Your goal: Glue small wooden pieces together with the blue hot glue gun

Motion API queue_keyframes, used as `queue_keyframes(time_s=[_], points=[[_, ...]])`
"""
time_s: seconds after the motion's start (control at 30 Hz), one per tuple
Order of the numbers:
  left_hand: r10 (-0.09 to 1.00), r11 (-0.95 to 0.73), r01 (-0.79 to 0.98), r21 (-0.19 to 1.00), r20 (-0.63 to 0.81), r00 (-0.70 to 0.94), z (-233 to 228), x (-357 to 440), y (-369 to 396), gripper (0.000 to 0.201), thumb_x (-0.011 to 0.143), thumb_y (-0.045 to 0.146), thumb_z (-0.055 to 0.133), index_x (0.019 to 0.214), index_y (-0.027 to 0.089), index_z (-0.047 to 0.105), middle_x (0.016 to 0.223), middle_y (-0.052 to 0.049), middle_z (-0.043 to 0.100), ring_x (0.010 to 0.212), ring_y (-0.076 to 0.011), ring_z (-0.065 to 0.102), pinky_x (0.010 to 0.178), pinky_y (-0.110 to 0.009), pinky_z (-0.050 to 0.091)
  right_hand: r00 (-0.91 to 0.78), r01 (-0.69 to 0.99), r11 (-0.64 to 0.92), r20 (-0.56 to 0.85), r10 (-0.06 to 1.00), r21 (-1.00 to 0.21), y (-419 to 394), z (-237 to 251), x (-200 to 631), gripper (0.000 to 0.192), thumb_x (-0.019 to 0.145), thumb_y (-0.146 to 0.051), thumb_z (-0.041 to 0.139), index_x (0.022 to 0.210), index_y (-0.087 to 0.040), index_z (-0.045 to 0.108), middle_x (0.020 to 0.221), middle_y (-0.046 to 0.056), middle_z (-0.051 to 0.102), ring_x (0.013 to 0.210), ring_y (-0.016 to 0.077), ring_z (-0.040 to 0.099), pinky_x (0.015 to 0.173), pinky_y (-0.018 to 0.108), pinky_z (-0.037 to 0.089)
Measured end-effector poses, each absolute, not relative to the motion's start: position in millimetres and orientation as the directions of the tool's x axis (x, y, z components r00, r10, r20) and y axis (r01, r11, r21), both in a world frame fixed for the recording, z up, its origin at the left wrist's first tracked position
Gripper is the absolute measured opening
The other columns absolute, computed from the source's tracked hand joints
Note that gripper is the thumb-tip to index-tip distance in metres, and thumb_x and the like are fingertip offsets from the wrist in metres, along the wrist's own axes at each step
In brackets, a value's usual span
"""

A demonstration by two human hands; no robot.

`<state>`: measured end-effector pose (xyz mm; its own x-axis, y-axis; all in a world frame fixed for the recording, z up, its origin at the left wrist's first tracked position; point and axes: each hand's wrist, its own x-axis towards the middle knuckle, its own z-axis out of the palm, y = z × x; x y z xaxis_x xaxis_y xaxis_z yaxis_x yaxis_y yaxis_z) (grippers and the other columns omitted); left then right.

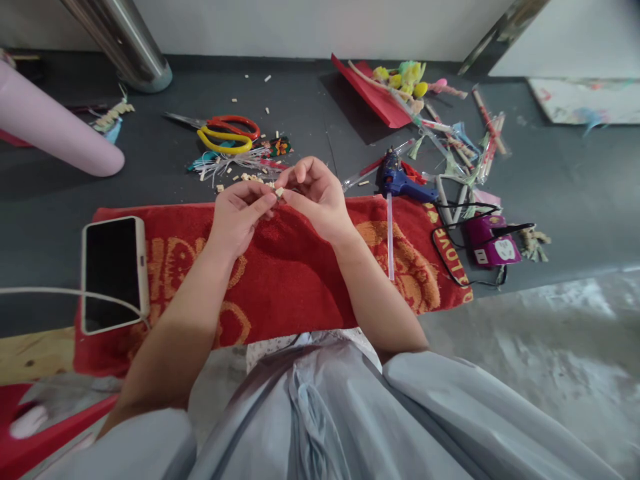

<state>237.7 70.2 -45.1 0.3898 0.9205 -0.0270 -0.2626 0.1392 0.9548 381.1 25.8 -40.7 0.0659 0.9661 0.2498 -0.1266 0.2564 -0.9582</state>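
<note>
Hands meet over the far edge of a red towel (290, 273). Left hand (240, 217) curled, thumb and forefinger pinched toward a small pale piece (279, 192). Right hand (315, 193) also curled, fingertips closed on the same pale piece from the right. Piece sits between the two sets of fingertips, held in the air just above the towel's far edge; too small to tell what it is. Both forearms bare, running back to grey sleeves at the near edge.

Towel is red with orange print, spread on a dark grey surface (550, 180). Phone (114, 273) lies screen up on the towel's left end, white cable (60, 291) running into it from the left. Just beyond the hands: scattered pale bits (250, 177) and a bundle of thin coloured strips (235, 162). Farther left of that, scissors (225, 131) with red and yellow handles, lying flat. Pink roll (55, 127) at far left. Metal post (130, 47) at far left corner.

Right of the hands: blue glue gun (400, 181) with a clear glue stick (390, 237) lying across the towel. Purple plug block (493, 241) farther right, black cord looped beside it. Red folder (373, 93) at far centre-right with a messy pile of sticks and trinkets (450, 133) near it.
</note>
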Motion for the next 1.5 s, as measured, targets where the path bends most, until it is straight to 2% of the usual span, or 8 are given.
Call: queue_keyframes(time_s=[0.13,0.43,0.73,0.97,1.3,1.5], points=[[0.932,0.144,-0.228,0.963,-0.054,0.358,-44,238,70,0.020,0.071,0.032,0.080,0.068,0.018,0.066,0.059,0.002,0.062,0.051,-0.0067,0.057,0.050,-0.018,0.045,0.066,-0.109,0.233,0.226,0.972,-0.966,24,-39,380,0.044,0.078,-0.047,0.071,0.081,-0.025,0.032,0.094,-0.001,0.061,0.092,0.0114,0.061,0.092,0.033,0.055],[0.928,0.135,-0.195,0.971,-0.056,0.367,-43,237,70,0.015,0.068,0.020,0.082,0.067,0.017,0.067,0.062,0.003,0.063,0.051,-0.0046,0.054,0.053,-0.018,0.045,0.054,-0.082,0.199,0.195,0.979,-0.976,23,-35,380,0.042,0.076,-0.046,0.073,0.080,-0.024,0.037,0.094,0.000,0.063,0.094,0.0128,0.062,0.095,0.034,0.055],[0.932,0.094,-0.188,0.978,-0.021,0.361,-43,237,70,0.019,0.064,0.023,0.083,0.065,0.018,0.066,0.059,0.004,0.061,0.051,-0.0046,0.054,0.051,-0.017,0.046,0.058,-0.057,0.223,0.220,0.974,-0.973,27,-43,384,0.041,0.075,-0.044,0.074,0.082,-0.025,0.039,0.088,-0.002,0.060,0.083,0.0110,0.060,0.087,0.031,0.055],[0.944,0.073,-0.171,0.982,-0.013,0.330,-43,236,71,0.017,0.064,0.024,0.082,0.066,0.018,0.066,0.061,0.004,0.063,0.053,-0.0049,0.056,0.052,-0.017,0.047,0.057,-0.094,0.156,0.151,0.987,-0.983,29,-47,386,0.047,0.072,-0.048,0.076,0.082,-0.025,0.037,0.087,-0.003,0.061,0.077,0.0107,0.060,0.081,0.031,0.057],[0.946,-0.060,-0.113,0.992,0.092,0.311,-54,234,74,0.019,0.066,0.032,0.081,0.071,0.019,0.069,0.064,0.003,0.066,0.054,-0.0061,0.058,0.054,-0.018,0.050,0.096,-0.086,0.149,0.140,0.985,-0.985,29,-46,385,0.050,0.070,-0.048,0.077,0.080,-0.026,0.034,0.084,-0.004,0.061,0.074,0.0099,0.060,0.078,0.031,0.057],[0.933,-0.111,-0.099,0.989,0.138,0.332,-58,232,75,0.014,0.069,0.030,0.079,0.075,0.019,0.071,0.067,0.003,0.068,0.053,-0.0065,0.060,0.056,-0.020,0.053,0.104,-0.099,0.165,0.155,0.982,-0.981,30,-46,385,0.049,0.069,-0.046,0.078,0.079,-0.025,0.034,0.082,-0.004,0.062,0.074,0.0098,0.060,0.078,0.030,0.057]])
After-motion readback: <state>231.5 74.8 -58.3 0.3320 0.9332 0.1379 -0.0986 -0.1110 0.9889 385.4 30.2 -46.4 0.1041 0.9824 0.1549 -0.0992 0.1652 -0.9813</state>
